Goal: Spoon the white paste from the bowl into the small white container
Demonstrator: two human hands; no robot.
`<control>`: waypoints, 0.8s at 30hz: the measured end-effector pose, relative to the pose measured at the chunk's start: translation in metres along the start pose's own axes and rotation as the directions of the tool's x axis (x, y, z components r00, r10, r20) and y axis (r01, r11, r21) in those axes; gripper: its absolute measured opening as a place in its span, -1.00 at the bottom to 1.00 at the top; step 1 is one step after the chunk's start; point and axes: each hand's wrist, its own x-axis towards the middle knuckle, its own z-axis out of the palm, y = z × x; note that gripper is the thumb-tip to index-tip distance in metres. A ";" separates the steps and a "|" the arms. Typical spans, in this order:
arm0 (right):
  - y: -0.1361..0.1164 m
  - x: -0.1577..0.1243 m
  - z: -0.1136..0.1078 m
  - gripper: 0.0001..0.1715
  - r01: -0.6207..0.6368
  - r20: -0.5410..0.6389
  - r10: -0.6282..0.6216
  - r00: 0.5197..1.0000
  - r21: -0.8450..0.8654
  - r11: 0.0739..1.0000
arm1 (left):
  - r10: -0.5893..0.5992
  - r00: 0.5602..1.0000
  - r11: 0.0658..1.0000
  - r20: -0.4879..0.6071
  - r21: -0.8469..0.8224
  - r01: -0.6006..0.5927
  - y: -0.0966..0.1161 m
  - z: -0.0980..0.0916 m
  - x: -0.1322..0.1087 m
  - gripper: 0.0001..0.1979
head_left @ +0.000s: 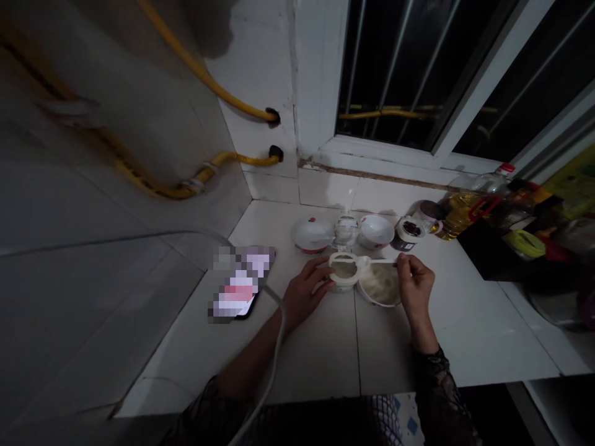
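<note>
My left hand steadies a small round white jar, its fingers curled against the jar's left side. The jar has a wide pale rim, and something greyish shows inside. My right hand pinches the end of a white spoon's handle. The spoon's head reaches left, close to the jar's right edge. Below the spoon stands a bowl filled with pale, beige powder-like stuff. In the dim light I cannot tell what the spoon carries.
Behind my hands stand a white bowl, a clear glass container, another bowl and a dark-labelled jar. A phone lies left, with a grey cable crossing it. An oil bottle and a black box stand right.
</note>
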 end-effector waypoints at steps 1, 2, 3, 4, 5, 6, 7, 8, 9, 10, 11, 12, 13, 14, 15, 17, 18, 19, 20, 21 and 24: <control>-0.005 -0.003 0.004 -0.55 0.148 0.028 -0.147 0.989 -0.058 0.987 | 0.002 1.000 1.000 0.005 -0.001 -0.002 0.000 0.000 0.000 -0.82; -0.008 -0.006 0.007 -0.58 0.314 0.079 -0.307 0.948 -0.110 0.943 | 0.003 1.000 1.000 0.008 -0.001 -0.003 0.000 0.000 0.000 -0.82; -0.010 -0.008 0.010 -0.61 0.474 0.144 -0.455 0.879 -0.146 0.868 | 0.002 1.000 1.000 0.010 0.000 -0.002 0.000 0.000 0.000 -0.82; -0.011 -0.010 0.012 -0.65 0.601 0.207 -0.568 0.796 -0.164 0.782 | -0.001 1.000 1.000 0.013 0.000 0.001 0.000 0.000 0.000 -0.82; -0.011 -0.010 0.012 -0.69 0.683 0.246 -0.640 0.728 -0.171 0.710 | -0.005 1.000 1.000 0.015 -0.001 0.005 0.000 0.000 0.000 -0.82; -0.010 -0.010 0.011 -0.72 0.718 0.254 -0.674 0.694 -0.177 0.673 | -0.004 1.000 1.000 0.014 -0.003 0.004 0.000 0.000 0.000 -0.82; -0.008 -0.010 0.009 -0.74 0.715 0.230 -0.678 0.698 -0.186 0.674 | 0.001 1.000 1.000 0.012 -0.006 -0.001 0.000 0.000 0.000 -0.82; -0.005 -0.008 0.005 -0.75 0.682 0.185 -0.656 0.732 -0.197 0.705 | 0.006 1.000 1.000 0.012 -0.009 -0.006 0.000 0.000 0.000 -0.82; -0.002 -0.006 0.000 -0.74 0.626 0.132 -0.612 0.780 -0.209 0.752 | 0.010 1.000 1.000 0.010 -0.010 -0.009 0.000 0.000 0.000 -0.82; 0.003 -0.003 -0.005 -0.71 0.556 0.086 -0.552 0.829 -0.221 0.801 | 0.011 1.000 1.000 0.009 -0.009 -0.011 0.000 0.000 0.001 -0.82; 0.008 0.000 -0.012 -0.68 0.485 0.056 -0.486 0.872 -0.235 0.842 | 0.009 1.000 1.000 0.007 -0.006 -0.009 0.001 0.000 0.001 -0.83; 0.013 0.003 -0.018 -0.65 0.418 0.053 -0.419 0.907 -0.256 0.872 | 0.007 1.000 1.000 0.004 -0.003 -0.007 0.001 0.000 0.001 -0.83; 0.019 0.006 -0.023 -0.62 0.366 0.074 -0.361 0.930 -0.282 0.887 | 0.004 1.000 1.000 0.002 0.000 -0.004 0.002 -0.001 0.001 -0.83; 0.024 0.008 -0.029 -0.61 0.336 0.106 -0.319 0.942 -0.313 0.889 | 0.002 1.000 1.000 0.001 0.001 -0.002 0.002 -0.001 0.001 -0.83; 0.030 0.010 -0.032 -0.60 0.313 0.122 -0.289 0.950 -0.353 0.882 | 0.002 1.000 1.000 0.002 0.001 -0.002 0.002 -0.001 0.001 -0.83; 0.038 0.012 -0.036 -0.59 0.284 0.145 -0.245 0.959 -0.441 0.851 | 0.009 1.000 1.000 -0.001 -0.002 -0.009 0.002 -0.001 0.001 -0.83; 0.041 0.012 -0.035 -0.59 0.271 0.159 -0.221 0.962 -0.478 0.836 | 0.013 1.000 1.000 -0.003 -0.005 -0.013 0.002 -0.001 0.001 -0.83; 0.042 0.011 -0.033 -0.58 0.261 0.187 -0.192 0.964 -0.501 0.825 | 0.016 1.000 1.000 -0.007 -0.007 -0.016 0.001 0.000 0.000 -0.83; 0.042 0.010 -0.030 -0.57 0.258 0.227 -0.161 0.960 -0.508 0.822 | 0.019 1.000 1.000 -0.013 -0.010 -0.019 0.001 0.000 0.000 -0.83; 0.040 0.008 -0.026 -0.57 0.258 0.273 -0.132 0.953 -0.502 0.826 | 0.019 1.000 1.000 -0.016 -0.012 -0.019 0.000 0.001 0.000 -0.83; 0.034 0.004 -0.015 -0.55 0.241 0.364 -0.069 0.929 -0.450 0.860 | 0.010 1.000 1.000 -0.007 -0.018 -0.010 -0.001 0.001 -0.001 -0.82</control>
